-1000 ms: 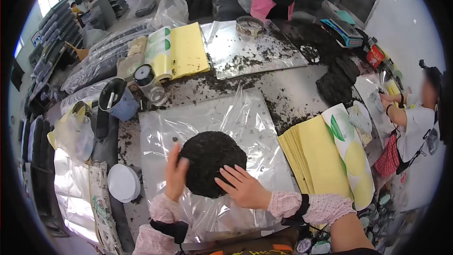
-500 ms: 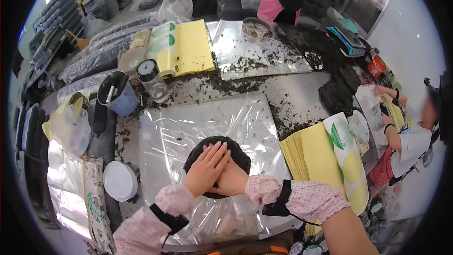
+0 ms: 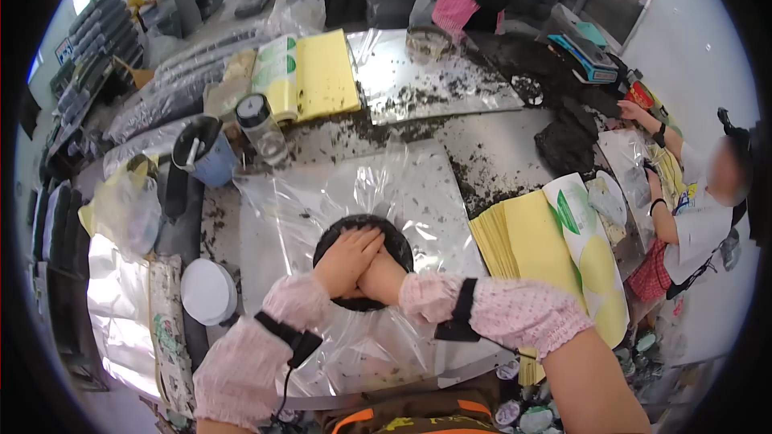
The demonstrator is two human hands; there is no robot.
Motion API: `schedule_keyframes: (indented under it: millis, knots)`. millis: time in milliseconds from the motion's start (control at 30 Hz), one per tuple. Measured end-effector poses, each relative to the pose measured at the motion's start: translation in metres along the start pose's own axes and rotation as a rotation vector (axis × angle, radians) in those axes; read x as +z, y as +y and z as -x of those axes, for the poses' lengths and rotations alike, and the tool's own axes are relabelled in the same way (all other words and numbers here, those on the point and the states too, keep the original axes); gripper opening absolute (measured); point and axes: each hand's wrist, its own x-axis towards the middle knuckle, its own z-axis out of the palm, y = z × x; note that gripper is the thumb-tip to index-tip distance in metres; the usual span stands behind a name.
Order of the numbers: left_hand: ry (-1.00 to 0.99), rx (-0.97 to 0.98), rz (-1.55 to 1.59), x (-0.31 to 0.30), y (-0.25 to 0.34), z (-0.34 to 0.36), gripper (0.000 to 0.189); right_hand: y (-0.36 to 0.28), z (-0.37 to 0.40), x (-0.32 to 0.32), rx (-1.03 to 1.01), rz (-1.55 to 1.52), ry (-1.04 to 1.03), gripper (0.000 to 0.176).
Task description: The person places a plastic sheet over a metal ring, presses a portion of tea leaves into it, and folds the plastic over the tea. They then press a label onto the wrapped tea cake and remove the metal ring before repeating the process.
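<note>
Dark round mass [image 3: 400,243], one: on clear plastic film [image 3: 322,201], beneath the stacked palms; rim showing past the fingers from nine through twelve to three o'clock, and at six.
Left hand [image 3: 347,262]: uppermost, fingers extended, close together, gripping nothing, laid over the right.
Right hand [image 3: 383,280]: below, pressed to the mass; fingers mostly covered, spread cannot be told.
Around the mass: blue bucket [image 3: 215,162], ten o'clock; yellow sheets [image 3: 527,245], three; white round lid [image 3: 208,292], nine.

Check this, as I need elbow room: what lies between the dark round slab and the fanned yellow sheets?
From slab to sheets, just clear film over the silver board, in the head view.
</note>
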Motion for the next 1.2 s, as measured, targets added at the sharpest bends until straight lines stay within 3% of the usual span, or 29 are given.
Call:
schedule_keyframes:
  millis: [33, 67, 100, 133, 167, 200, 233, 300, 333, 433, 467, 567, 633, 667, 733, 767, 833, 867, 900, 967, 1000, 1067, 1100, 1167, 1200]
  knots:
    - [0.054, -0.043, 0.193, -0.023, 0.011, 0.01, 0.084, 0.003, 0.0, -0.015, -0.014, -0.122, 0.086, 0.067]
    - [0.218, -0.03, 0.105, -0.031, 0.008, 0.027, 0.077, 0.009, 0.01, -0.029, -0.035, -0.246, 0.161, 0.068]
    - [0.316, -0.228, 0.048, -0.065, 0.027, 0.05, 0.07, 0.013, 0.026, -0.047, -0.063, -0.378, 0.22, 0.068]
    - [0.521, -0.482, 0.024, -0.062, 0.019, 0.085, 0.067, 0.011, 0.051, -0.077, 0.069, -0.296, 0.438, 0.066]
    - [0.626, -0.618, -0.058, -0.072, 0.021, 0.111, 0.064, 0.015, 0.075, -0.101, 0.205, -0.215, 0.658, 0.065]
    - [0.728, -0.75, -0.143, -0.083, 0.021, 0.132, 0.061, 0.025, 0.095, -0.101, 0.366, -0.084, 0.683, 0.066]
    - [0.445, -0.871, 0.254, -0.087, 0.013, 0.15, 0.057, 0.033, 0.114, -0.1, 0.524, 0.048, 0.696, 0.068]
    - [-0.166, -1.002, 1.037, -0.091, 0.003, 0.176, 0.051, 0.065, 0.139, -0.1, 0.474, -0.446, -0.027, 0.069]
    - [-0.179, -0.827, 1.188, -0.095, 0.006, 0.173, 0.044, 0.077, 0.139, -0.102, 0.43, -0.671, -0.386, 0.069]
    - [0.943, -0.475, 1.892, -0.067, -0.027, 0.184, 0.044, 0.086, 0.132, -0.142, 0.432, -1.564, 0.052, 0.066]
    - [1.051, -0.515, 1.645, -0.041, -0.055, 0.189, 0.039, 0.125, 0.134, -0.105, 0.396, -1.841, 0.334, 0.063]
    - [0.662, -0.444, 0.223, 0.005, -0.023, 0.178, 0.05, 0.118, 0.129, -0.066, 0.646, -0.576, 0.266, 0.073]
    - [0.641, -0.213, 0.174, -0.004, 0.009, 0.138, 0.049, 0.064, 0.119, -0.077, 0.515, -1.364, 0.217, 0.105]
    - [0.576, -0.171, 0.17, -0.004, 0.012, 0.125, 0.046, 0.063, 0.121, -0.038, 0.25, -1.091, 0.153, 0.117]
    - [0.458, -0.084, 0.159, -0.006, 0.011, 0.094, 0.04, 0.056, 0.108, 0.005, 0.118, -0.903, 0.293, 0.134]
    - [0.398, -0.123, 0.193, -0.001, 0.009, 0.084, 0.038, 0.053, 0.101, 0.012, 0.023, -0.877, 0.437, 0.133]
    - [0.284, -0.205, 0.252, 0.013, 0.0, 0.065, 0.034, 0.04, 0.078, -0.008, 0.133, -1.156, 0.634, 0.122]
    - [0.251, -0.154, 0.059, 0.022, -0.002, 0.06, 0.034, 0.031, 0.07, -0.018, 0.187, -1.147, 0.674, 0.114]
    - [0.252, -0.173, 0.083, 0.02, 0.004, 0.053, 0.039, 0.022, 0.061, -0.028, 0.241, -1.138, 0.713, 0.107]
    - [0.265, -0.228, 0.132, 0.004, 0.021, 0.045, 0.052, 0.009, 0.045, -0.046, 0.311, -0.817, 0.661, 0.089]
    - [0.403, -0.277, 0.216, 0.002, 0.028, 0.051, 0.059, 0.001, 0.041, -0.053, 0.341, -0.88, 0.681, 0.062]
    - [0.695, -0.354, 0.367, -0.005, 0.033, 0.06, 0.075, 0.009, 0.039, -0.042, 0.142, -0.61, 0.8, 0.051]
    - [0.73, -0.328, 0.416, -0.013, 0.032, 0.052, 0.078, 0.013, 0.038, -0.038, 0.046, -0.474, 0.847, 0.046]
    - [0.788, -0.304, 0.532, -0.026, 0.04, 0.03, 0.085, 0.011, 0.036, -0.038, 0.034, -0.49, 0.78, 0.039]
    - [0.723, -0.287, 0.513, -0.031, 0.049, 0.013, 0.06, 0.014, 0.036, -0.038, 0.009, -0.504, 0.732, 0.039]
